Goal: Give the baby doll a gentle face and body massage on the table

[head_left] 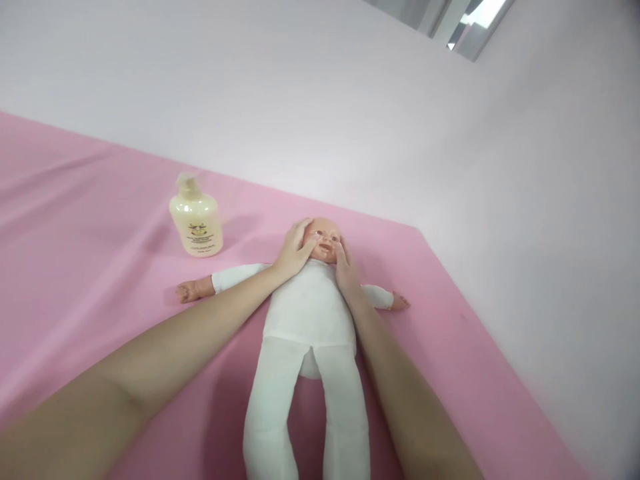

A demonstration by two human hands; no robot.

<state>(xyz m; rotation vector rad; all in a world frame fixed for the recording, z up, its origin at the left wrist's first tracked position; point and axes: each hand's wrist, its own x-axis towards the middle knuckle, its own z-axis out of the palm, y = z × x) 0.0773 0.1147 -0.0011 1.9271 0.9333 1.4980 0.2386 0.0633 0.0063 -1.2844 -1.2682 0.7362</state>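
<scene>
In the head view, a doll [313, 303] lies face up on the pink cloth [100, 267], its long axis running away from the person, head at the far end. The left hand [294, 252] and right hand [346, 267] cup its head, fingers unclenched, thumbs on its cheeks. A bottle [200, 223] stands left.

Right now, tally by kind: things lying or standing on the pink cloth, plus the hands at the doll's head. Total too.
Baby doll: 1
Pump bottle: 1
Bare hands (left hand, right hand): 2
Total: 4
</scene>
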